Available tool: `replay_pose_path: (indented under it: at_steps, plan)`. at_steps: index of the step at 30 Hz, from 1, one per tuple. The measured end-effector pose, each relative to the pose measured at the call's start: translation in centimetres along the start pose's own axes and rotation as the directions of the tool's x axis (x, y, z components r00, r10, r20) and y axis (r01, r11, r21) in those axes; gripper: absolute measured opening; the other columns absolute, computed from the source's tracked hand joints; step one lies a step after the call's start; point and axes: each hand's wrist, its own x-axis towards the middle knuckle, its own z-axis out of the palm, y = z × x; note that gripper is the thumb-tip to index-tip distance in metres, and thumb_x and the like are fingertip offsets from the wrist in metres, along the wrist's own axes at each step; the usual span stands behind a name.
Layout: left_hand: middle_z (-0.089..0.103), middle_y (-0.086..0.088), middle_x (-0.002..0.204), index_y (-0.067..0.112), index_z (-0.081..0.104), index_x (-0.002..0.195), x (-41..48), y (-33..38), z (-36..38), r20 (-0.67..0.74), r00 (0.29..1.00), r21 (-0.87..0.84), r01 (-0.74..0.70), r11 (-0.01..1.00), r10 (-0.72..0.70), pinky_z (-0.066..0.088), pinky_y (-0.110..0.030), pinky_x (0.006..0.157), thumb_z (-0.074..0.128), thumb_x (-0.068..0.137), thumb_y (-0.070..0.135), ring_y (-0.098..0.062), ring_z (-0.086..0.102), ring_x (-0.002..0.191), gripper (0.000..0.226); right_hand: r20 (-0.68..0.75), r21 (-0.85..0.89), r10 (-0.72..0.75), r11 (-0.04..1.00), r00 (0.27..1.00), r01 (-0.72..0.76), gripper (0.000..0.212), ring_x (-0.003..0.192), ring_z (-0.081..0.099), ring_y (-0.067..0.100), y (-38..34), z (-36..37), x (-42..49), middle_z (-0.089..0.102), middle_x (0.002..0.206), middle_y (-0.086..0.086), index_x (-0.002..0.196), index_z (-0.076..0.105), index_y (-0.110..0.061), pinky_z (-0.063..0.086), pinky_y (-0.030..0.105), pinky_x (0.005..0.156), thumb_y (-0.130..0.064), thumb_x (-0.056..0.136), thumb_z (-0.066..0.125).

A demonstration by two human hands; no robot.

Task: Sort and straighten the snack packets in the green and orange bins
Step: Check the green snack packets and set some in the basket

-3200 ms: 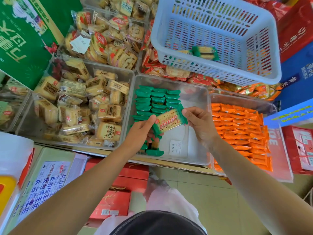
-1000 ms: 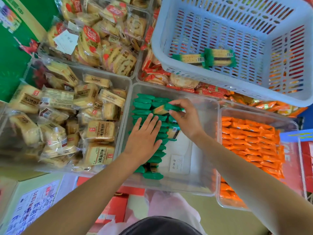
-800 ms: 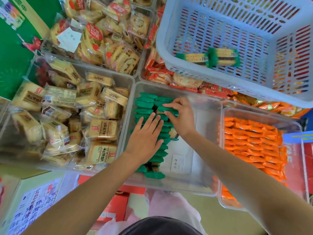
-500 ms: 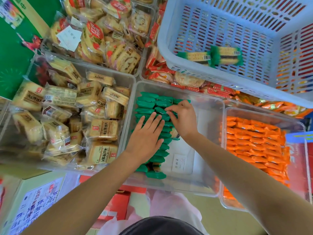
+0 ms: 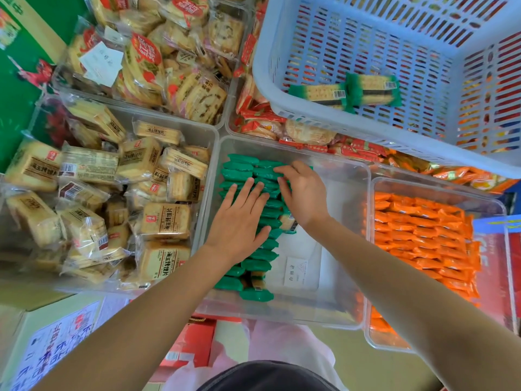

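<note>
Pressing a newly added packet down into the green rows

Biscuit packs [image 5: 163, 221] at left carry brown Chinese print and barcodes. The packet held up moments ago now sits among the green packets [image 5: 239, 167] in the clear bin [image 5: 346, 210]. The left hand [image 5: 239, 221] lies flat on them, fingers straight. The right hand [image 5: 304, 198] presses with arched fingers, gripping nothing. A white slip [image 5: 297, 270] has characters too small to read. The orange packets [image 5: 417, 227] look tidy; two barcoded packets [image 5: 363, 91] wait in the basket [image 5: 310, 52].
</note>
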Motion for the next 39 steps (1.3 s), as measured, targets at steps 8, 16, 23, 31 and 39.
replay_pose_path:
  at_steps: [8,16,23,31,39]
  plan:
    - [0.032,-0.008,0.157,0.011,0.027,0.153,-0.1,-0.1,0.1,0.030,1.000,0.038,0.007,0.999,-0.008,0.016,-0.051,0.120,0.022,0.093,0.056,-0.028,0.019,0.149,0.076,-0.020,0.034,0.023,0.999,1.000,-0.023,0.003,0.074,0.056,0.023,-0.5,0.3,0.7,0.059,0.086,0.005,0.084,0.066,-0.009,0.046,0.032,0.054,-0.008,0.087,0.066]
    - [0.011,-0.006,0.164,0.015,0.011,0.157,0.4,0.0,-0.7,0.061,0.998,0.038,-0.010,0.999,0.007,-0.004,-0.050,0.122,0.028,0.097,0.059,-0.027,0.001,0.151,0.076,-0.183,0.483,0.198,0.871,0.963,-0.088,0.004,0.082,0.056,0.010,-0.5,-3.8,-1.4,0.057,0.093,-0.005,0.098,0.049,-0.009,0.049,0.029,0.071,-0.005,0.098,0.048]
    - [-0.002,-0.004,0.165,0.017,0.001,0.157,1.7,0.3,-1.2,0.122,0.992,0.082,0.026,0.996,-0.036,-0.011,-0.051,0.120,0.021,0.098,0.062,-0.027,-0.007,0.151,0.077,0.043,0.792,0.644,0.444,0.764,-0.418,0.014,0.079,0.067,0.021,0.3,-5.1,-3.2,0.062,0.088,0.006,0.091,0.045,-0.017,0.055,0.032,0.077,-0.007,0.102,0.045]
    - [0.003,-0.008,0.165,0.012,0.010,0.156,1.3,0.7,-1.7,0.027,0.998,-0.053,0.061,0.997,-0.060,-0.004,-0.050,0.120,0.021,0.101,0.055,-0.029,-0.008,0.151,0.071,0.170,0.832,0.697,0.277,0.696,-0.480,0.007,0.069,0.068,0.019,0.2,-6.2,-3.9,0.065,0.089,0.021,0.094,0.047,-0.006,0.058,0.028,0.068,-0.005,0.100,0.046]
    - [0.072,0.000,0.097,0.008,0.044,0.135,-0.5,3.1,-3.8,0.185,0.927,-0.959,0.243,0.147,-0.325,0.048,-0.014,0.063,0.056,0.099,0.022,-0.003,0.066,0.068,0.040,0.393,0.799,0.625,0.130,0.674,-0.587,0.015,0.065,0.070,0.019,-1.2,-6.9,-5.6,0.069,0.091,0.018,0.086,0.048,-0.007,0.056,0.023,0.058,-0.004,0.099,0.043]
